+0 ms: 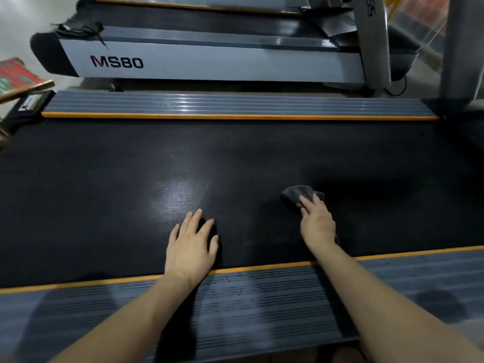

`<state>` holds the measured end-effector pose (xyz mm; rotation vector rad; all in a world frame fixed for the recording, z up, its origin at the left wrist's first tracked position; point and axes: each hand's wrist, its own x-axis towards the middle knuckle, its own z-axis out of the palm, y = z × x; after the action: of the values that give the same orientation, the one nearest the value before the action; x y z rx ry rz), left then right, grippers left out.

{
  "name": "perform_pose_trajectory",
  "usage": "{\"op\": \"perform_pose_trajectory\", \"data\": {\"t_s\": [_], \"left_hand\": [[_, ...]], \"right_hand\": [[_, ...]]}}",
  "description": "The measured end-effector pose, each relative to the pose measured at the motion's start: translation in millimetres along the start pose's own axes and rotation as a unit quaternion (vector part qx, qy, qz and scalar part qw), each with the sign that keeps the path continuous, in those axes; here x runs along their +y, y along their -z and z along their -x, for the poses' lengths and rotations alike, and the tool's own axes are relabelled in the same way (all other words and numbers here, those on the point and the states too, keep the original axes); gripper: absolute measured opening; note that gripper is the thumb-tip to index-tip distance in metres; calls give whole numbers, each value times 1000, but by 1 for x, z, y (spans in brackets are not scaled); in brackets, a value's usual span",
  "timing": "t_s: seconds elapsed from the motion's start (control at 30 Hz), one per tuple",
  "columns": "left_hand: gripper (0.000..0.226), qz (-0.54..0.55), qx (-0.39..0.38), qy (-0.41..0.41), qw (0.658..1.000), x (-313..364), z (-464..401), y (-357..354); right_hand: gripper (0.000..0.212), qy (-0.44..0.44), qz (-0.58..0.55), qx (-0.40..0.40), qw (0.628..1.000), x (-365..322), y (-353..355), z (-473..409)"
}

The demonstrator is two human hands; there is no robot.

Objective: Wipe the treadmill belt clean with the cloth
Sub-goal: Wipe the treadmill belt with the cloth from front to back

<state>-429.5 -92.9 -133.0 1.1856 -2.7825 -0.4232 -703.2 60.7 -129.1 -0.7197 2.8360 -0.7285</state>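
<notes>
Fingers (305,201) of the right hand (318,222) lie pressed together on one dark cloth (297,195), pinning it flat to the black treadmill belt (104,192), likely to wipe. The left hand (191,247), fingers spread, rests palm down just left of it, apparently bracing the lean. Two hands, one cloth, two orange-edged side rails (235,106); a second treadmill (209,61) stands beyond.

A second treadmill (209,61) stands beyond, its pale side panel marked "MS80" — a dark rag (78,28) lies bunched on its near rear corner. At far left, a red-and-green patterned box (18,77) tilts — partly out of view.
</notes>
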Motion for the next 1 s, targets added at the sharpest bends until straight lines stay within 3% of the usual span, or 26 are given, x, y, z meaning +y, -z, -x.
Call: {"op": "perform_pose_trajectory", "data": {"t_s": [0.1,0.27,0.33,0.4,0.47,0.6,0.67,0.8,0.87,0.93,1.0], "left_hand": [[50,23,-6,6,1000,1,4,-6],[44,27,26,17,999,-2,3,-11],[38,31,36,13,999,-1,5,-10],[36,28,39,12,999,0,6,-7],[36,22,49,10,999,1,5,-7],[33,23,53,15,998,2,1,-9],[37,21,49,19,998,3,0,-11],[45,21,59,16,998,0,-1,-12],[44,20,63,13,998,-1,-1,-11],[42,22,63,12,998,-1,-2,-11],[40,20,66,13,998,-1,-2,-12]], "right_hand": [[36,13,-4,5,1000,-26,-15,18],[35,228,-42,-111,966,-85,-60,83],[36,256,-30,-131,957,-76,-52,74],[34,234,-16,-112,966,-48,-36,52],[33,155,-4,-41,987,-11,-9,28],[30,12,-4,-1,1000,4,14,29],[29,45,-32,-4,998,-25,-8,49],[31,248,-32,-144,957,-60,-35,86],[32,301,-34,-174,937,-48,-21,69],[32,306,-12,-158,939,-21,-9,44],[33,223,-22,-96,970,7,3,16]]}}
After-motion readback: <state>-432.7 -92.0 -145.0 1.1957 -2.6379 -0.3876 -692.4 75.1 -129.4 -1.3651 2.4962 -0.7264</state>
